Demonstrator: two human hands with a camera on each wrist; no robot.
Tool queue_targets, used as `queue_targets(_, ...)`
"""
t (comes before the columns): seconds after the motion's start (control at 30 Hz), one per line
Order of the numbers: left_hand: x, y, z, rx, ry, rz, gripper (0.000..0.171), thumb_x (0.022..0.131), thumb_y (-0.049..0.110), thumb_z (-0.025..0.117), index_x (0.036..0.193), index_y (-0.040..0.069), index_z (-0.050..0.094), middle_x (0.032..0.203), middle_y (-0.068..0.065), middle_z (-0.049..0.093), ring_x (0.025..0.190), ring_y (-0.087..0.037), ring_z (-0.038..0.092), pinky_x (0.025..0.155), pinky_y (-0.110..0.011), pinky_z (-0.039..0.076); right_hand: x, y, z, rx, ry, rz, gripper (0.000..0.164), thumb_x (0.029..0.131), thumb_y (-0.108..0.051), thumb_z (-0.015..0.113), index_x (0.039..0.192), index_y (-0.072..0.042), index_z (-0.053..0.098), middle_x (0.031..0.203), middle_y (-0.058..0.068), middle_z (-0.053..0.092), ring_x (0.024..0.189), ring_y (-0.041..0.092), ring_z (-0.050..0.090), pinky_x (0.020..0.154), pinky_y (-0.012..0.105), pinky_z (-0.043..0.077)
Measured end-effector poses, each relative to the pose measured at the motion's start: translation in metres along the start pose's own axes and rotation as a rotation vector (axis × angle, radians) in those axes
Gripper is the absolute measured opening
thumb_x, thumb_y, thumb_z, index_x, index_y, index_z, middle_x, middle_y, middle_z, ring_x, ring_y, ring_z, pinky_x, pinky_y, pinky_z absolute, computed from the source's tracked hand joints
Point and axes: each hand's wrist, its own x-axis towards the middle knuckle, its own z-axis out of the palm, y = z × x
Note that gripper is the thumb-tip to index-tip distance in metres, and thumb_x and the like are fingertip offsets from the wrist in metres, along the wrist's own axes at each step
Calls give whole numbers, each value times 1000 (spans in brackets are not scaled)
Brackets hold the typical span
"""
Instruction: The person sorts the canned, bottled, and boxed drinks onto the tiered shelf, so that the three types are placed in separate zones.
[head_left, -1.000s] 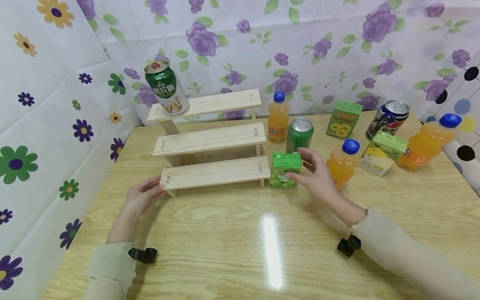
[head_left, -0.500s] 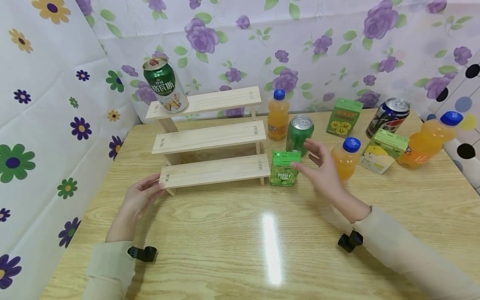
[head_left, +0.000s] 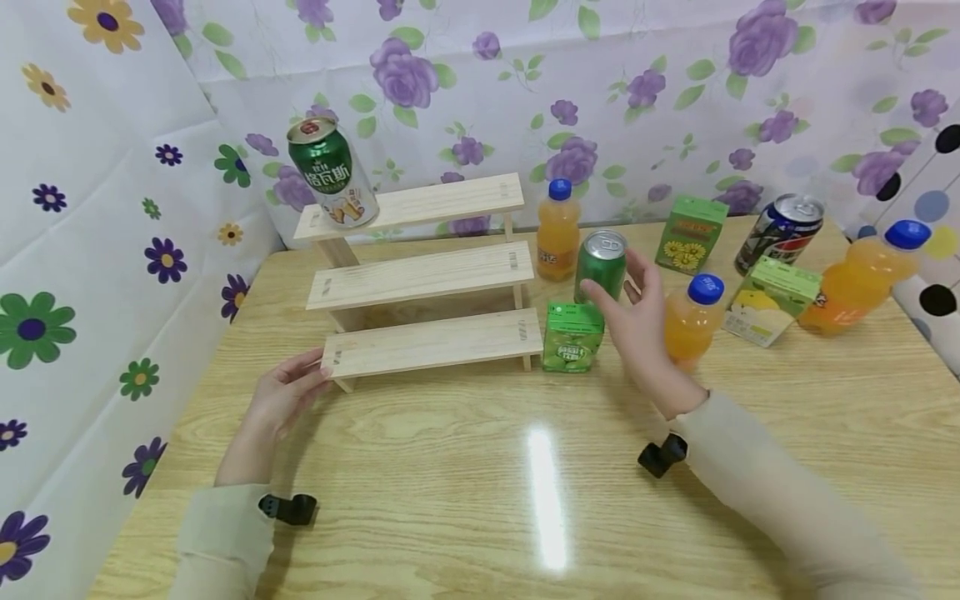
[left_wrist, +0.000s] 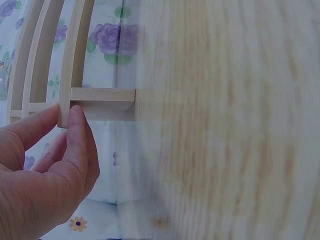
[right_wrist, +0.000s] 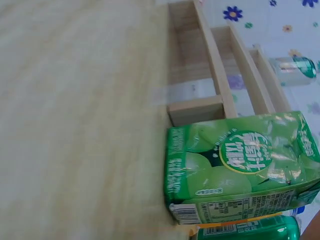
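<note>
A three-tier wooden shelf (head_left: 431, 346) stands on the table. My left hand (head_left: 283, 393) pinches the left end of its lowest board between thumb and fingers, as the left wrist view also shows. To the right of the shelf is a green can (head_left: 602, 267) with a silver top. My right hand (head_left: 637, 321) curls round it, thumb at the front and fingers at its right side. Just in front of that can, a green juice carton (head_left: 572, 340) stands beside the lowest tier; it fills much of the right wrist view. Only a sliver of the right hand (right_wrist: 314, 227) shows there.
A green-and-white can (head_left: 333, 175) stands on the top tier. Orange bottles (head_left: 557, 242) stand behind the green can and right of the hand. Further right are a flower-printed carton (head_left: 690, 233), a dark blue can (head_left: 780, 233) and a pear-printed carton (head_left: 772, 300).
My right hand has left the green juice carton and moved back to the green can, its fingers now round it. The left hand stays on the shelf's end.
</note>
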Motion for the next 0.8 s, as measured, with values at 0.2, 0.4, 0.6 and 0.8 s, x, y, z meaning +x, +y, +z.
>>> queue_targets(0.2,0,0,-1,-16,-7,-4,34,90,2,63,121,15,62,99,9,59,89,-2,63,88,-14,55,18,2,6,20,97,27,78,86,-30,72,146,-10,25,152,4,28,141,15,25,121,27,23)
queue_targets(0.4,0,-1,-1,-8,-12,2,32,89,2,65,117,18,65,99,10,59,90,0,62,88,-14,55,35,12,11,13,150,54,84,83,-29,75,148,-11,25,153,7,26,143,18,22,122,29,21)
queue_targets(0.6,1,-1,-1,-53,-8,-9,28,88,0,64,105,22,70,97,9,61,87,-2,63,86,-13,55,45,22,13,0,151,113,88,81,-28,77,150,-16,23,154,6,24,144,19,20,122,33,22)
queue_targets(0.8,1,-1,-1,-24,-1,-21,34,88,2,66,118,18,65,99,9,60,88,-2,63,87,-14,55,51,25,12,-17,103,145,92,80,-25,79,150,-16,21,155,8,24,143,21,22,122,35,22)
